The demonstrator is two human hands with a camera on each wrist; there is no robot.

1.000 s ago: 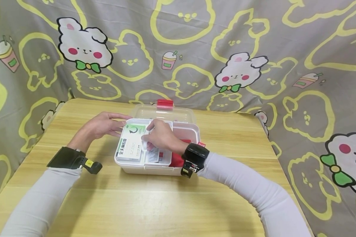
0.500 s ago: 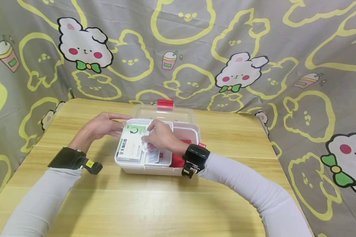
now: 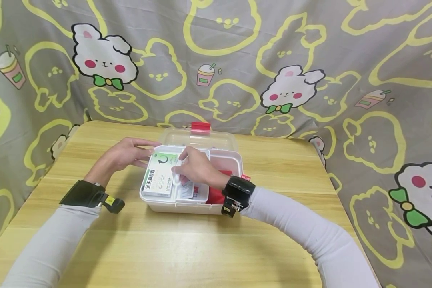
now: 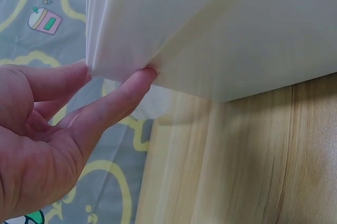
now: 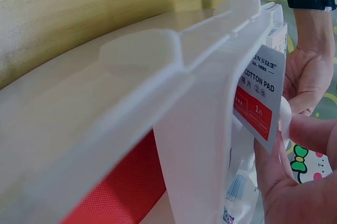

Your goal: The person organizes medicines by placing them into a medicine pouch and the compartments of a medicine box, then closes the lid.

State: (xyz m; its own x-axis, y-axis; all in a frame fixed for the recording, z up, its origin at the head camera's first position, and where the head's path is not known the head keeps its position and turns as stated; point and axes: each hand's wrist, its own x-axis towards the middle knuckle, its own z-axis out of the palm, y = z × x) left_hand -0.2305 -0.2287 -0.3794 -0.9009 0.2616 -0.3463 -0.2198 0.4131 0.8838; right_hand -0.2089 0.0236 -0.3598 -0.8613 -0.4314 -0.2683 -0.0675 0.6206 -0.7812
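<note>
A white plastic box point(image 3: 201, 209) stands on the table with a white inner tray point(image 3: 173, 201) in its left part. My right hand point(image 3: 198, 166) pinches the white handle point(image 5: 285, 119) in the middle of this tray. Left of the handle lies a white and green medicine carton point(image 3: 160, 176). Beside the right fingers, a cotton pad packet point(image 5: 258, 95) shows in the right wrist view. My left hand point(image 3: 127, 154) touches the box's left end with extended fingertips point(image 4: 146, 77). What lies beneath the tray is hidden.
Behind the box its clear lid point(image 3: 219, 138) leans back, with a red latch point(image 3: 200, 127) on top. A red fabric item point(image 3: 216, 196) lies in the box's right part. Patterned cloth point(image 3: 234, 60) hangs behind the wooden table point(image 3: 187, 252).
Almost nothing differs. The head view has shifted very slightly; both hands, the tray and the box keep their places relative to each other.
</note>
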